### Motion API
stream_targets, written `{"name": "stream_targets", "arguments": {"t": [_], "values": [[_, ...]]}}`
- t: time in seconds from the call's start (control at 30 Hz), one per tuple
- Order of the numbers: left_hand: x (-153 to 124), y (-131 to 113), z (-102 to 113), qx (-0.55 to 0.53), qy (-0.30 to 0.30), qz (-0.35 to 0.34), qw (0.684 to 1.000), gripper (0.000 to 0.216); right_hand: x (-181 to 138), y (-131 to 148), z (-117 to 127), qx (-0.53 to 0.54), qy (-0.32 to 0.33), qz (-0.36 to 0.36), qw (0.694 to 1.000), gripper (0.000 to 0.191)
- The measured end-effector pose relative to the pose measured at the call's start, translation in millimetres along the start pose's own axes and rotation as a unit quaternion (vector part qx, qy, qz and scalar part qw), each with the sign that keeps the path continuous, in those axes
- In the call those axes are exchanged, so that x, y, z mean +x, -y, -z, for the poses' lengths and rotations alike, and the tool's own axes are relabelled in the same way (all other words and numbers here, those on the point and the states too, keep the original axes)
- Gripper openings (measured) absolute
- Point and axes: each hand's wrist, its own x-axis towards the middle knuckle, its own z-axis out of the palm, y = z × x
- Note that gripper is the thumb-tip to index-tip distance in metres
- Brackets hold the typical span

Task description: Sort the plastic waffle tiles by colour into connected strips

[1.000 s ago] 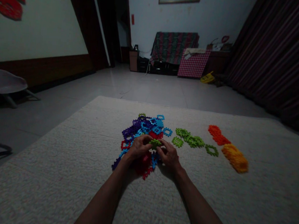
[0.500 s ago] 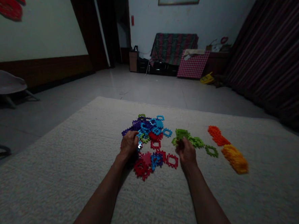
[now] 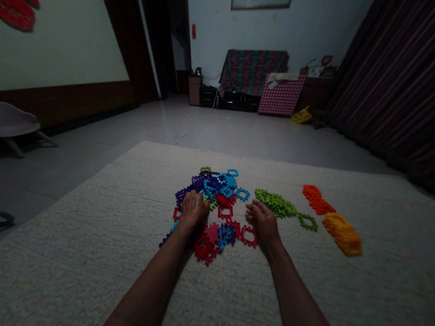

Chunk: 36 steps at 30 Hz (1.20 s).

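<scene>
A mixed heap of plastic interlocking tiles, purple, blue and red, lies on a cream rug. My left hand rests on the heap's left side with fingers curled over a tile I cannot make out. My right hand hovers just right of the heap, fingers loosely bent and apart, holding nothing. A row of green tiles lies just beyond my right hand. One green tile sits apart to the right.
Orange tiles and a yellow stack lie at the rug's right. Beyond the rug is grey floor, a covered piece of furniture, a checked board, a striped curtain at right and a stool at left.
Both hands held a green tile together over the heap; my right hand carried it to the green row, left it there and pulled back. My left hand stayed on the heap.
</scene>
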Motion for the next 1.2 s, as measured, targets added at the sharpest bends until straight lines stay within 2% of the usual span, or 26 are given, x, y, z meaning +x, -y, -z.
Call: {"name": "stream_targets", "arguments": {"t": [0.17,0.3,0.37,0.63,0.9,1.0,1.2], "values": [[2.8,-3.2,-1.4,-0.003,0.012,0.029,0.999,0.032,-0.1,-15.8,-3.4,-0.138,0.018,0.066,0.988,0.041],[6.1,-2.5,-1.1,-0.001,0.018,0.034,0.999,0.031,2.9,-27.8,-0.6,-0.266,0.047,0.152,0.951,0.037],[7.6,-0.4,2.1,-0.004,0.026,0.028,0.999,0.031,3.6,-30.0,0.5,-0.304,0.051,0.172,0.936,0.036],[5.1,5.7,24.9,-0.063,0.105,-0.028,0.992,0.028,-3.5,-20.0,-4.5,-0.262,0.069,0.156,0.95,0.036],[-9.2,-22.5,25.1,-0.063,0.101,-0.084,0.989,0.037,-19.2,-4.5,-16.8,-0.321,0.116,0.187,0.921,0.039],[-14.1,-33.8,23.6,-0.069,0.099,-0.079,0.99,0.035,-21.7,-0.6,-20.6,-0.341,0.121,0.201,0.91,0.036],[-15.9,-40.5,14.9,-0.084,0.082,-0.082,0.99,0.036,-23.9,1.4,-22.8,-0.317,0.134,0.167,0.924,0.033]]}}
